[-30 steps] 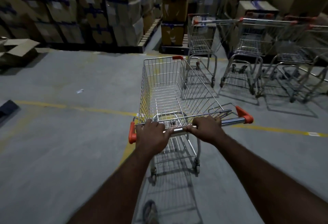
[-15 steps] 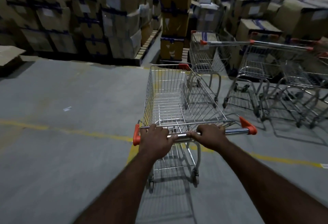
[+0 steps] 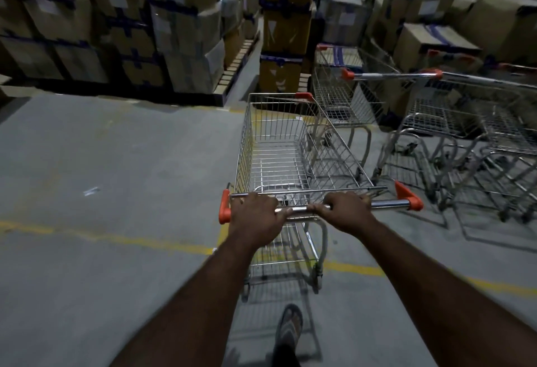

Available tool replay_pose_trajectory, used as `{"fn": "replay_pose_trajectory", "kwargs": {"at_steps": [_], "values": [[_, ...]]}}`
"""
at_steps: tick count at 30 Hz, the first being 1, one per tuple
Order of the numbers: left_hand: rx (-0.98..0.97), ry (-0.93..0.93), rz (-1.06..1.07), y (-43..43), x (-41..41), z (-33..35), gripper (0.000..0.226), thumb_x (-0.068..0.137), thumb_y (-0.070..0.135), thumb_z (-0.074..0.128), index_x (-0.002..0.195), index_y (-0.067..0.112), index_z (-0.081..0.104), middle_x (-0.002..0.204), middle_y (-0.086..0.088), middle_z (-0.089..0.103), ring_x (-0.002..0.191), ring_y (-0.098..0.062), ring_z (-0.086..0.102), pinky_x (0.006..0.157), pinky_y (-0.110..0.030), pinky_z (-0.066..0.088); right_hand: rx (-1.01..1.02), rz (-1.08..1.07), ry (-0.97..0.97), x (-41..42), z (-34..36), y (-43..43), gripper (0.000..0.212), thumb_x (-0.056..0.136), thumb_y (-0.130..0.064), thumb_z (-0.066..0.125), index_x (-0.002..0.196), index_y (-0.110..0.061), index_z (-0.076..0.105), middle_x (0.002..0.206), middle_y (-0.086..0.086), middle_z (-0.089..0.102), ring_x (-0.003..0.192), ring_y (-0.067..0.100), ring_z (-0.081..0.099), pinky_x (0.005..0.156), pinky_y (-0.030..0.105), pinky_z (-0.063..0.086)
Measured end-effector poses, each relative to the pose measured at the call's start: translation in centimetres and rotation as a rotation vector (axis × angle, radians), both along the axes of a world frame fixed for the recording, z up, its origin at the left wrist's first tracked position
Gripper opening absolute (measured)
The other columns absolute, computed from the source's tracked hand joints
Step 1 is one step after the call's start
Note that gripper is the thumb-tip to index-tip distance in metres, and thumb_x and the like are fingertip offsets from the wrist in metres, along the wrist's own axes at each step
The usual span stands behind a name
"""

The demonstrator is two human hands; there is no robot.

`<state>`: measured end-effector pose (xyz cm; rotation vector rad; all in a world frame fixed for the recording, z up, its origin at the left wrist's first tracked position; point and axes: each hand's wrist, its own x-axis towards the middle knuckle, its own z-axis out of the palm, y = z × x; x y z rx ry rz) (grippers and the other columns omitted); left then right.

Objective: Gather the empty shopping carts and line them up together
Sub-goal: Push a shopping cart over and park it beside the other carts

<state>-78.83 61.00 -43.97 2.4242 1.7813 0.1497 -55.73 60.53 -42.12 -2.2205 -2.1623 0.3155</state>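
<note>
Shopping cart of bare wire, empty, centre frame, just left of parked carts at right. Left hand and right hand both curled round chrome handle bar. Judged rigid, light, free-rolling; best steered from bar, castors likely to wander.

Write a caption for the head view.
Left hand and right hand grip the handle of an empty shopping cart near parked carts and cardboard boxes.

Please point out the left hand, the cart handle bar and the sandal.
left hand [image 3: 255, 218], head view, back of the hand.
cart handle bar [image 3: 389, 205], head view, bare metal near its right orange end.
sandal [image 3: 289, 327], head view, its upper straps.
</note>
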Motion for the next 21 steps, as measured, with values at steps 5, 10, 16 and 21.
{"fn": "replay_pose_trajectory", "kwargs": {"at_steps": [5,10,16,21], "values": [[0.015,0.0,0.014,8.9,0.4,-0.2,0.06,0.096,0.071,0.025,0.115,0.029,0.064,0.123,0.009,0.065,0.124,-0.018,0.05,0.102,-0.05,0.033,0.038,0.0,-0.006,0.6,-0.7,9.2,0.065,0.086,-0.083,0.035,0.09,-0.027,0.067,0.106,-0.002,0.071,0.116,0.024,0.058,0.106,0.052,0.024],[-0.017,-0.022,0.012,17.9,0.4,0.6,0.059,0.095,0.072,0.024,0.106,0.03,0.064,0.115,0.007,0.066,0.117,-0.02,0.055,0.101,-0.055,0.035,0.015,0.001,0.032,0.7,-1.1,18.5,0.075,0.08,-0.091,0.028,0.094,-0.03,0.069,0.106,-0.006,0.07,0.113,0.022,0.06,0.11,0.057,0.021],[-0.015,-0.008,0.035,27.9,0.0,0.4,0.064,0.09,0.074,0.019,0.1,0.029,0.064,0.112,0.009,0.067,0.117,-0.02,0.054,0.101,-0.053,0.036,0.038,0.034,0.009,0.2,-1.0,28.0,0.075,0.086,-0.086,0.027,0.097,-0.026,0.07,0.11,-0.002,0.07,0.118,0.025,0.056,0.107,0.054,0.02],[-0.016,0.022,0.033,35.1,-0.7,0.4,0.069,0.09,0.074,0.014,0.111,0.031,0.064,0.12,0.013,0.066,0.124,-0.018,0.049,0.103,-0.053,0.033,0.042,0.052,-0.002,-0.3,-1.1,35.0,0.076,0.083,-0.088,0.026,0.094,-0.025,0.066,0.108,-0.001,0.068,0.114,0.025,0.057,0.104,0.052,0.02]]}}
